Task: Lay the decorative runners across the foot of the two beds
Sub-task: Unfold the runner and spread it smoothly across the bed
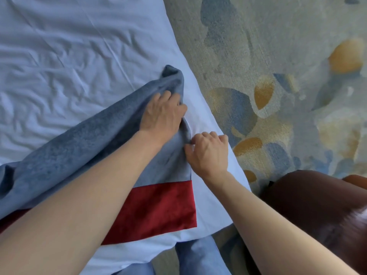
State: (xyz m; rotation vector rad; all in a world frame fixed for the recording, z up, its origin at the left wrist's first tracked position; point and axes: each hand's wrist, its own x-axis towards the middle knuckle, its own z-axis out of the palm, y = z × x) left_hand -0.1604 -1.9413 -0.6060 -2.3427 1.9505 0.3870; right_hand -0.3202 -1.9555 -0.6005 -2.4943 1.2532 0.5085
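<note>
Both hands are working the runner (83, 143) now: the left hand (161, 114) is gripping a bunched fold of the grey cloth, while the right hand (208, 151) is pinching its end edge just beside the bed's (59, 56) side. To do this well, I'd say they should be drawing that end taut and square to the mattress edge, smoothing the fold flat. Its grey-and-red length is lying across the white sheet, its long axis running from lower left toward the patterned carpet (278, 56) on the right, with a dark brown seat (309, 203) alongside.
</note>
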